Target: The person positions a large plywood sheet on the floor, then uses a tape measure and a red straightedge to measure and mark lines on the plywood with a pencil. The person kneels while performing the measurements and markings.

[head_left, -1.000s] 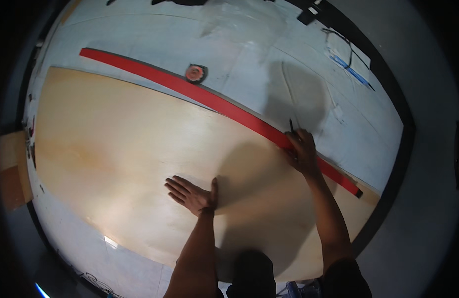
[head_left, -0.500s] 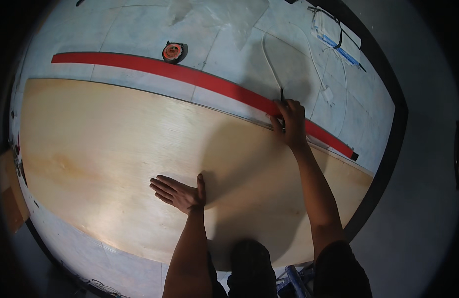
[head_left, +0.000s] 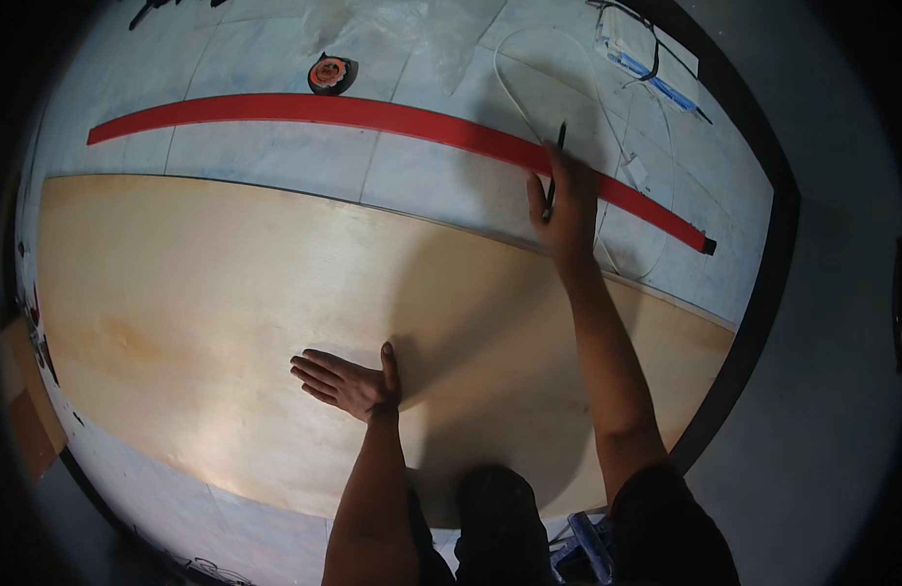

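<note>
A broad plywood sheet (head_left: pixel 207 283) lies before me, and my left hand (head_left: pixel 348 383) rests flat on it with fingers stretched out. Beyond its far edge runs a long red bar (head_left: pixel 373 114) with a black end cap, apart from the sheet. My right hand (head_left: pixel 571 220) is at the bar's right part, fingertips over it; whether they grip it is partly hidden. A thin dark pen (head_left: pixel 562 135) sits in the same hand, its ends showing past the thumb and fingers.
An orange and black tape measure (head_left: pixel 330 73) stands just beyond the bar. Clear plastic film (head_left: pixel 402 29) lies at the far side, with a white cable (head_left: pixel 498 73) and a strapped white and blue bundle (head_left: pixel 646 49) to the right. A blue tool (head_left: pixel 586 547) is near my legs.
My right hand has moved away from me with the pen, and the red bar has shifted away from the sheet's far edge, widening the gap. My left hand stays flat on the plywood.
</note>
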The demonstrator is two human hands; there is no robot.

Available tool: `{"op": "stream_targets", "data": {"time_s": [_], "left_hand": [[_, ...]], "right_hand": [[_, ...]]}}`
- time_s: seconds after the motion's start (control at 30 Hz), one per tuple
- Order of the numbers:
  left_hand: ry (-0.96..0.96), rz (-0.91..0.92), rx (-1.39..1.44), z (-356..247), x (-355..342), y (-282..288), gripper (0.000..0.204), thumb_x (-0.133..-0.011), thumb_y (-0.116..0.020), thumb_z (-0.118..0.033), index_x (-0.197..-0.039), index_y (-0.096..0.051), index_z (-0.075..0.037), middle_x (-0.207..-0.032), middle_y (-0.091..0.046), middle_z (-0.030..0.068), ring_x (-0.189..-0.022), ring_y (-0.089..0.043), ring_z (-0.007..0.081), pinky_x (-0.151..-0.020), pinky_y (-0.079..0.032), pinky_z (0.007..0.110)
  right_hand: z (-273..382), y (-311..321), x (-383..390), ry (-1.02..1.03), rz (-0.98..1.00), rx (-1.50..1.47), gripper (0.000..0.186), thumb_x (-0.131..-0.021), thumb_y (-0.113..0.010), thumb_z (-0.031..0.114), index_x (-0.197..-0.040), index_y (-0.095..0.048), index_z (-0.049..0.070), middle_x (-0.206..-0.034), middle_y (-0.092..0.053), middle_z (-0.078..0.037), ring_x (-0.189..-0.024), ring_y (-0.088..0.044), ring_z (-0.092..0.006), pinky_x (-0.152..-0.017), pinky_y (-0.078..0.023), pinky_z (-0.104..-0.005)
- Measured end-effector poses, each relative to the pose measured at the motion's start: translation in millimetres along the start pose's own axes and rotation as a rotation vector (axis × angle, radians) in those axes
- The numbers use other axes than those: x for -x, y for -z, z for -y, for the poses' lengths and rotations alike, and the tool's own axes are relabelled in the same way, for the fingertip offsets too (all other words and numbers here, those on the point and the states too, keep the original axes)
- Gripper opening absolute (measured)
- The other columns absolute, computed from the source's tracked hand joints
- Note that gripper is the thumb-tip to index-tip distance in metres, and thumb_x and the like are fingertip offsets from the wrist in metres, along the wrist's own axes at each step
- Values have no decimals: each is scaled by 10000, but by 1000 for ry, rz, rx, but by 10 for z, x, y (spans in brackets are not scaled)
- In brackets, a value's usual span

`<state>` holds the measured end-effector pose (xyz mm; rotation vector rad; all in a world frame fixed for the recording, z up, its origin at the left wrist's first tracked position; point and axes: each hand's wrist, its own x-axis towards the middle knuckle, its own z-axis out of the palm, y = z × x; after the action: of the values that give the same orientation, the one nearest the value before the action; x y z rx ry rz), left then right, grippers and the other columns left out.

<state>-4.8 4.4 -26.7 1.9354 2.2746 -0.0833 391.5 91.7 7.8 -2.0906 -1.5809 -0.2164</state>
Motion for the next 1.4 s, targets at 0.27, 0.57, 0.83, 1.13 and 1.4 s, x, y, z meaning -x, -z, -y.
{"op": "stream_targets", "data": {"time_s": [0.27, 0.57, 0.83, 1.13, 1.4], "left_hand": [[5, -13, 2, 22, -4, 44, 1437, -851, -528, -964, -1730, -7, 46, -1807, -20, 311, -1693, 15, 445, -1361, -38, 598], [31, 44, 35, -50, -12, 87, 1449, -829, -661, -856, -1725, 5, 67, -1800, 3, 336, -1690, 63, 455, -1358, 0, 598], [78, 212, 141, -140, -116, 339, 1455, -806, -720, -817, -1698, -63, 128, -1785, -39, 366, -1683, 74, 485, -1340, 14, 640], [67, 129, 320, 146, 42, 393, 1372, -875, -646, -821, -1709, -60, 98, -1781, -37, 372, -1679, 45, 506, -1325, -22, 680], [15, 118, 318, 217, 217, 414, 1425, -833, -642, -860, -1705, -77, 115, -1795, -37, 348, -1688, 56, 467, -1350, 2, 613]], "right_hand": [[247, 347, 707, -292, 595, 282, 287, -1089, -635, 227, -1259, -697, 4, -956, -764, -200, -830, -771, -369, -702, -617, -446], [867, -318, 1017, -70, 201, -82, 634, -1047, -706, 392, -1526, -550, 7, -1552, -543, -253, -1432, -522, -440, -1194, -408, -578], [1185, -345, 1086, -64, 145, 2, 707, -1103, -612, 487, -1630, -469, 38, -1671, -441, -261, -1567, -406, -453, -1279, -283, -662], [1192, 1285, 3402, -544, 958, 623, 868, -1130, -445, 598, -1776, -128, 112, -1835, -144, -205, -1684, -182, -423, -1305, -168, -681], [1214, 1569, 4940, -515, 661, 763, 855, -1117, -416, 616, -1781, -168, 137, -1850, -128, -166, -1703, -124, -390, -1316, -117, -662]]}}
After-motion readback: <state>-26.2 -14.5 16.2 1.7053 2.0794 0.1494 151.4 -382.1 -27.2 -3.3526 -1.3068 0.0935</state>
